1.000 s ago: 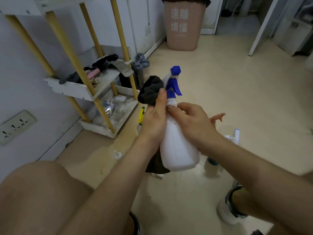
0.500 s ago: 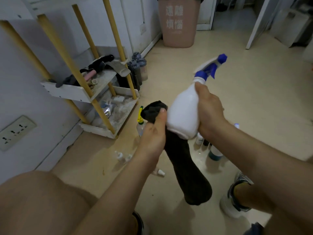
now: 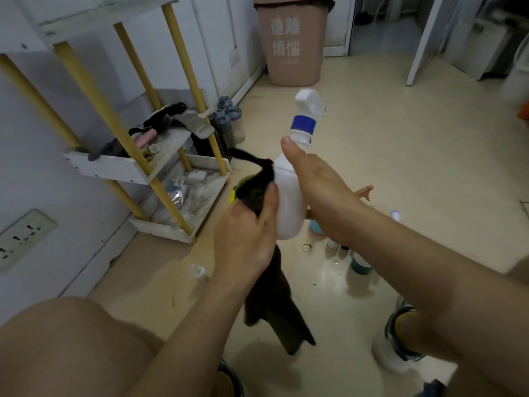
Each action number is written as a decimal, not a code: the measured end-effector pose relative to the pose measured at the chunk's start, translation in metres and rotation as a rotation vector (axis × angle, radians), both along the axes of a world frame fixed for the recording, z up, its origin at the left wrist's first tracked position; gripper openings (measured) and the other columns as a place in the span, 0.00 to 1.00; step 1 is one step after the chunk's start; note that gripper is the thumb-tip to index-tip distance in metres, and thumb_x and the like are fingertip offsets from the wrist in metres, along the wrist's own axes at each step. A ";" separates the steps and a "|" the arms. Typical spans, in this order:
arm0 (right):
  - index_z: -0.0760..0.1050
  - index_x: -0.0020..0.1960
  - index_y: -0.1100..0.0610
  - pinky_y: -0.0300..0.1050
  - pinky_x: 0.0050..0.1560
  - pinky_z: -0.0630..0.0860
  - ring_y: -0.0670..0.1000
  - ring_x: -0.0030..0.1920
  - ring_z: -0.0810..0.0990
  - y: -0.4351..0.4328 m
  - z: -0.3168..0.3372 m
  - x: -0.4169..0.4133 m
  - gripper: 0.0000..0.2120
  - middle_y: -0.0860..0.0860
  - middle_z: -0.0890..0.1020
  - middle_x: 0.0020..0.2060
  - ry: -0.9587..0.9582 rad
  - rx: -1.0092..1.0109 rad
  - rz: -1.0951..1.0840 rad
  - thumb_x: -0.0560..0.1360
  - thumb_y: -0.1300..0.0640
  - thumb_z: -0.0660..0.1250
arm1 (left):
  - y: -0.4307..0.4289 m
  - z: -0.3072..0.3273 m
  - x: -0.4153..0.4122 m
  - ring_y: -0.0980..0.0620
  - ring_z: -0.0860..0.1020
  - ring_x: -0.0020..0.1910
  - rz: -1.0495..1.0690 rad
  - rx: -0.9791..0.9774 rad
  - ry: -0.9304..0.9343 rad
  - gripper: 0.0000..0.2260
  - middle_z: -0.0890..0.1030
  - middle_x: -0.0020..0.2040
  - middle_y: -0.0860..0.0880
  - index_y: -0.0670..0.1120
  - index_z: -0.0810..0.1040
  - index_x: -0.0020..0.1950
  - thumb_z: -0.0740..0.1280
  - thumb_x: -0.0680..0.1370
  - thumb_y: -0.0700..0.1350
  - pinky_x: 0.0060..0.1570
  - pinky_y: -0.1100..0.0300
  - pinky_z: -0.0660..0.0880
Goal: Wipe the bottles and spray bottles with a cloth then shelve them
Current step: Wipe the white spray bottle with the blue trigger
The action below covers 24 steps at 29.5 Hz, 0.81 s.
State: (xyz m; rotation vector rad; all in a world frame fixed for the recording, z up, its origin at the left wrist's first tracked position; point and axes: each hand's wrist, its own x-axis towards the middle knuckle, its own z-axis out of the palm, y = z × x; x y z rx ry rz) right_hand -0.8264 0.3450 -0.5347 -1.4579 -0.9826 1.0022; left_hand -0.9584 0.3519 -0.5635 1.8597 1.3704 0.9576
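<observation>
one spray bottle [image 3: 289,202], one cloth [image 3: 257,193], two hands.

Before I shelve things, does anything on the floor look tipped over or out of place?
Yes: a small clear bottle lies on its side near the shelf rack, apart from the upright bottles.

You hold a white spray bottle [image 3: 289,202] with a blue collar [image 3: 303,126] under its white spray head, and against it you press a plain black cloth [image 3: 257,193]. Beside you, the shelf [image 3: 126,170] has white trays on yellow posts. The floor [image 3: 400,153] is glossy pale cream. The bin [image 3: 292,44] by the wall is dusty pink with pale characters printed on its front. One bottle on the floor has a teal base [image 3: 361,266], and your shoe [image 3: 392,351] is white with dark and yellow trim.
</observation>
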 end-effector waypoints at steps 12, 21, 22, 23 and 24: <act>0.76 0.52 0.57 0.53 0.49 0.79 0.55 0.41 0.82 -0.014 -0.010 -0.018 0.18 0.55 0.83 0.41 0.139 -0.125 0.257 0.76 0.42 0.65 | 0.029 0.023 0.011 0.51 0.78 0.45 0.138 -0.481 -0.534 0.20 0.79 0.44 0.49 0.45 0.77 0.46 0.56 0.82 0.59 0.47 0.56 0.74; 0.76 0.45 0.58 0.45 0.38 0.79 0.52 0.34 0.82 -0.022 0.014 0.004 0.15 0.54 0.83 0.35 0.292 0.058 0.093 0.78 0.46 0.65 | 0.024 0.027 0.021 0.54 0.84 0.47 -0.080 -0.381 -0.543 0.18 0.86 0.47 0.52 0.51 0.81 0.57 0.60 0.80 0.62 0.51 0.51 0.80; 0.76 0.44 0.58 0.42 0.36 0.79 0.51 0.33 0.82 -0.025 0.015 -0.002 0.15 0.53 0.83 0.34 0.350 0.029 0.116 0.78 0.46 0.65 | 0.024 0.032 0.022 0.57 0.84 0.39 -0.101 -0.391 -0.479 0.17 0.85 0.38 0.54 0.51 0.82 0.49 0.60 0.80 0.61 0.44 0.55 0.80; 0.77 0.45 0.58 0.42 0.35 0.79 0.51 0.32 0.82 -0.027 0.017 -0.003 0.14 0.53 0.83 0.33 0.439 0.000 0.155 0.78 0.46 0.65 | 0.026 0.032 0.020 0.58 0.83 0.35 -0.103 -0.380 -0.450 0.16 0.84 0.32 0.56 0.53 0.81 0.43 0.60 0.81 0.59 0.38 0.58 0.79; 0.76 0.48 0.57 0.43 0.37 0.80 0.52 0.34 0.82 -0.036 0.024 0.010 0.15 0.54 0.82 0.35 0.512 0.012 0.144 0.77 0.44 0.65 | 0.024 0.034 0.029 0.57 0.82 0.34 -0.131 -0.348 -0.401 0.13 0.83 0.31 0.58 0.54 0.80 0.42 0.61 0.81 0.57 0.37 0.59 0.78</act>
